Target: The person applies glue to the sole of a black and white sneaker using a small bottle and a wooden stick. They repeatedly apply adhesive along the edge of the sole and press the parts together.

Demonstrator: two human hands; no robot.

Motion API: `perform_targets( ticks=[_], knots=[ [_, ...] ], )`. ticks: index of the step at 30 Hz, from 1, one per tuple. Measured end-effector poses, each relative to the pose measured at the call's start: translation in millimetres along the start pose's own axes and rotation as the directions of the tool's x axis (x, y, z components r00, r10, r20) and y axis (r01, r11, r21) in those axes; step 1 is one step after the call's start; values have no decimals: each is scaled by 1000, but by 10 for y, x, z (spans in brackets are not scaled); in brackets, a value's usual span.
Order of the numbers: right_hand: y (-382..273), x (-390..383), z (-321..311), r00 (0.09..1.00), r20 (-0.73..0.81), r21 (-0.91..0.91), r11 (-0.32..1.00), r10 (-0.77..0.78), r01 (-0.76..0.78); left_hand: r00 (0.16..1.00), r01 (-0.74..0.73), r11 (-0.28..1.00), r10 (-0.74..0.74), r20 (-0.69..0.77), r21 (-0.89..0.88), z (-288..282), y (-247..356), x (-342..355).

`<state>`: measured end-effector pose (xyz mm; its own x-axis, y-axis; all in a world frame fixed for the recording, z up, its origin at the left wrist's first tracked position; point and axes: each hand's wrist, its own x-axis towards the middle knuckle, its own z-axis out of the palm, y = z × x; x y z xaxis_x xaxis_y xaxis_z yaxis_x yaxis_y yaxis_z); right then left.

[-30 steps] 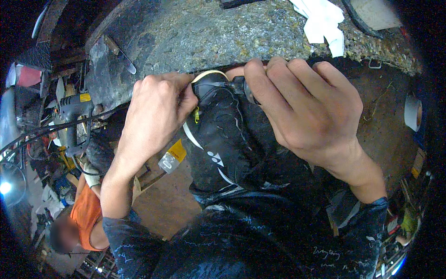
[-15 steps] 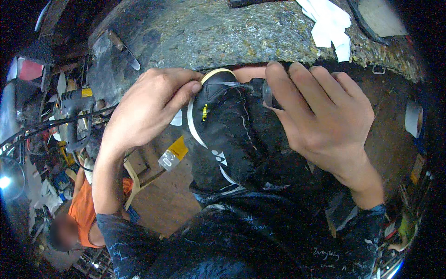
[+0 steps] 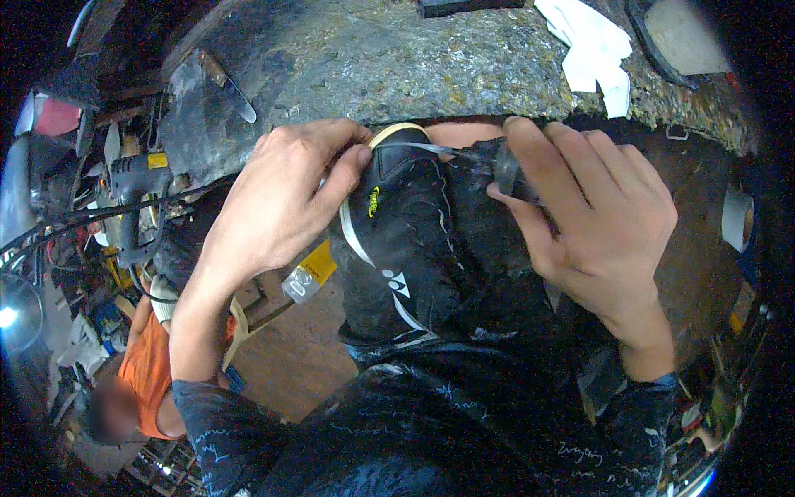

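Crosswise, a pale strip runs rightward from our pinching left hand to our right hand, curled around a greyish piece.

The strip lies between left hand and right hand.

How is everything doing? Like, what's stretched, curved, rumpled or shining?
Clear strip: stretched out
Cream edging: curved
Roll: held, partly hidden
Left grip: pinched on the clear strip
Right grip: closed around the roll
Knife: lying down, blade bare
White sheet: rumpled
Lamp: lit
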<state>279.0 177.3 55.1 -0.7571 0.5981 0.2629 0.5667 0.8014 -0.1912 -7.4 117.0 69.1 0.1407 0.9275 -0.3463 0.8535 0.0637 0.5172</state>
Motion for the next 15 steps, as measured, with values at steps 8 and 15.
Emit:
perform_targets(
  ticks=[8,15],
  knots=[
    [24,-25,0,998,-47,97,995,41,-36,1000,11,997,-11,6,74,55,-36,36],
    [-9,-56,10,998,-17,81,995,56,-54,998,31,974,-19,-55,226,228,-39,23]
  ],
)
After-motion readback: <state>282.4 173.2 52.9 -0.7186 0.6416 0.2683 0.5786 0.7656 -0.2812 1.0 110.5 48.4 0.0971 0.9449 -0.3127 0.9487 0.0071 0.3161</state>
